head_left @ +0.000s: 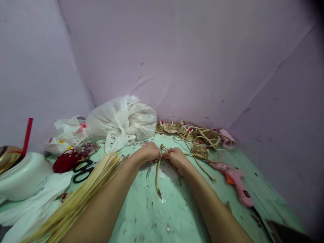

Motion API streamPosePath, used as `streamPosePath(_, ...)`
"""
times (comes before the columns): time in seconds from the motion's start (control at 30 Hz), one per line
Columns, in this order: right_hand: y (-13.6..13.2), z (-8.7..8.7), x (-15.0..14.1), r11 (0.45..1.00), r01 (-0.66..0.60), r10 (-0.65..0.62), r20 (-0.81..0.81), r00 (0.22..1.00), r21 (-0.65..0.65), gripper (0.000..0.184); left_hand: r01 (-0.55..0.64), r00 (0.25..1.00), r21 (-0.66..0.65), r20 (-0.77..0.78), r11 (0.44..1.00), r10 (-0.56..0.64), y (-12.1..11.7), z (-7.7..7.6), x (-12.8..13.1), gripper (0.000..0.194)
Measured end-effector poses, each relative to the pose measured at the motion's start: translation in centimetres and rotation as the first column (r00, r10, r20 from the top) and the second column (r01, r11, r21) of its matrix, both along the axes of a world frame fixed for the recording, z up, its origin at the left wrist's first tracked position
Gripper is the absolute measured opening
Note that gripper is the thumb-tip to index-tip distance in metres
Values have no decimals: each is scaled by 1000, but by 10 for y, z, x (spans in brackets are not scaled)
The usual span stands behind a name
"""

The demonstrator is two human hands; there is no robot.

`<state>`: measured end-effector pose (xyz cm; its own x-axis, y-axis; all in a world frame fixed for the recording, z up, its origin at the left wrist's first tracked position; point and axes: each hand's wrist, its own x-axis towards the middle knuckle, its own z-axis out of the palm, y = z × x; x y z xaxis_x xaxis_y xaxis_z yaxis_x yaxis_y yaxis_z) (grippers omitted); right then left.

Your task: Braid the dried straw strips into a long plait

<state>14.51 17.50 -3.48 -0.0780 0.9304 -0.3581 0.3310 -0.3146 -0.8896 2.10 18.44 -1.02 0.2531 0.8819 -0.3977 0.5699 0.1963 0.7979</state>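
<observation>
Both my hands meet over the middle of the green tabletop (141,202), fingers pinched close together on a tan braided cord (158,179). My left hand (150,152) is closed on the cord from the left side. From the right, my right hand (176,158) pinches it with thumb and fingers. One end of the cord hangs down toward me, and a small knotted bit shows just above the fingertips. Exactly how the strands cross between the fingers is too small to make out.
Dried fibre strips (101,179) lie left of my left arm, beside black-handled scissors (83,171) and red yarn (66,162). A white plastic bag (124,118) sits at the back. Beaded woven pieces (199,136), pink twine (226,138) and a pink glue gun (239,182) are at right.
</observation>
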Motion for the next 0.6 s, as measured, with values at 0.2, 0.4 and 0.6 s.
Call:
streamPosePath(0.2,-4,1,1,999,4,-12,-179,984,-46,8,19,985,89,-172,996,-3,0,1,0,10)
streamPosePath(0.4,-6,4,-1,997,28,-42,-186,982,-75,9,26,969,71,-247,997,-8,-3,5,-2,10)
streamPosePath(0.6,-3,4,2,994,3,-27,-215,976,-111,5,34,924,190,-380,981,41,-8,14,2,4)
